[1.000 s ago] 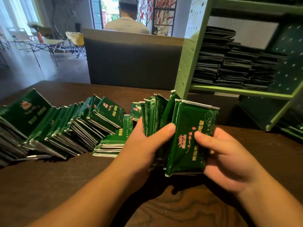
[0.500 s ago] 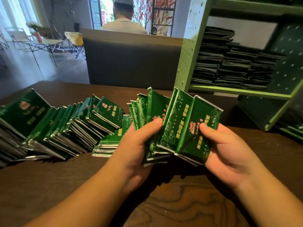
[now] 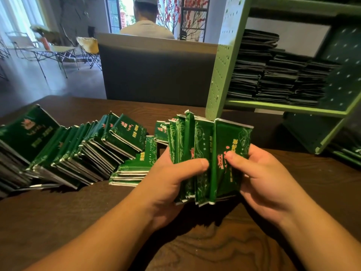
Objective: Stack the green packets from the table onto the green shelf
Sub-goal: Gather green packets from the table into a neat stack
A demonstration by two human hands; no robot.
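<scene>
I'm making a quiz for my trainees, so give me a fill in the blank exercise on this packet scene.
1. Both hands, left and right, hold a bunch of ____ packets.
2. The shelf side panel is dotted with small ____.
3. The row of packets on the table leans to the ____ of the hands.

Missing words: green; holes; left

A: From my feed, the packets (image 3: 230,153) look like glossy green foil, slightly crinkled.
B: I see dark wood grain on the tabletop (image 3: 214,249), and matt painted perforated metal on the shelf (image 3: 220,61).
</scene>
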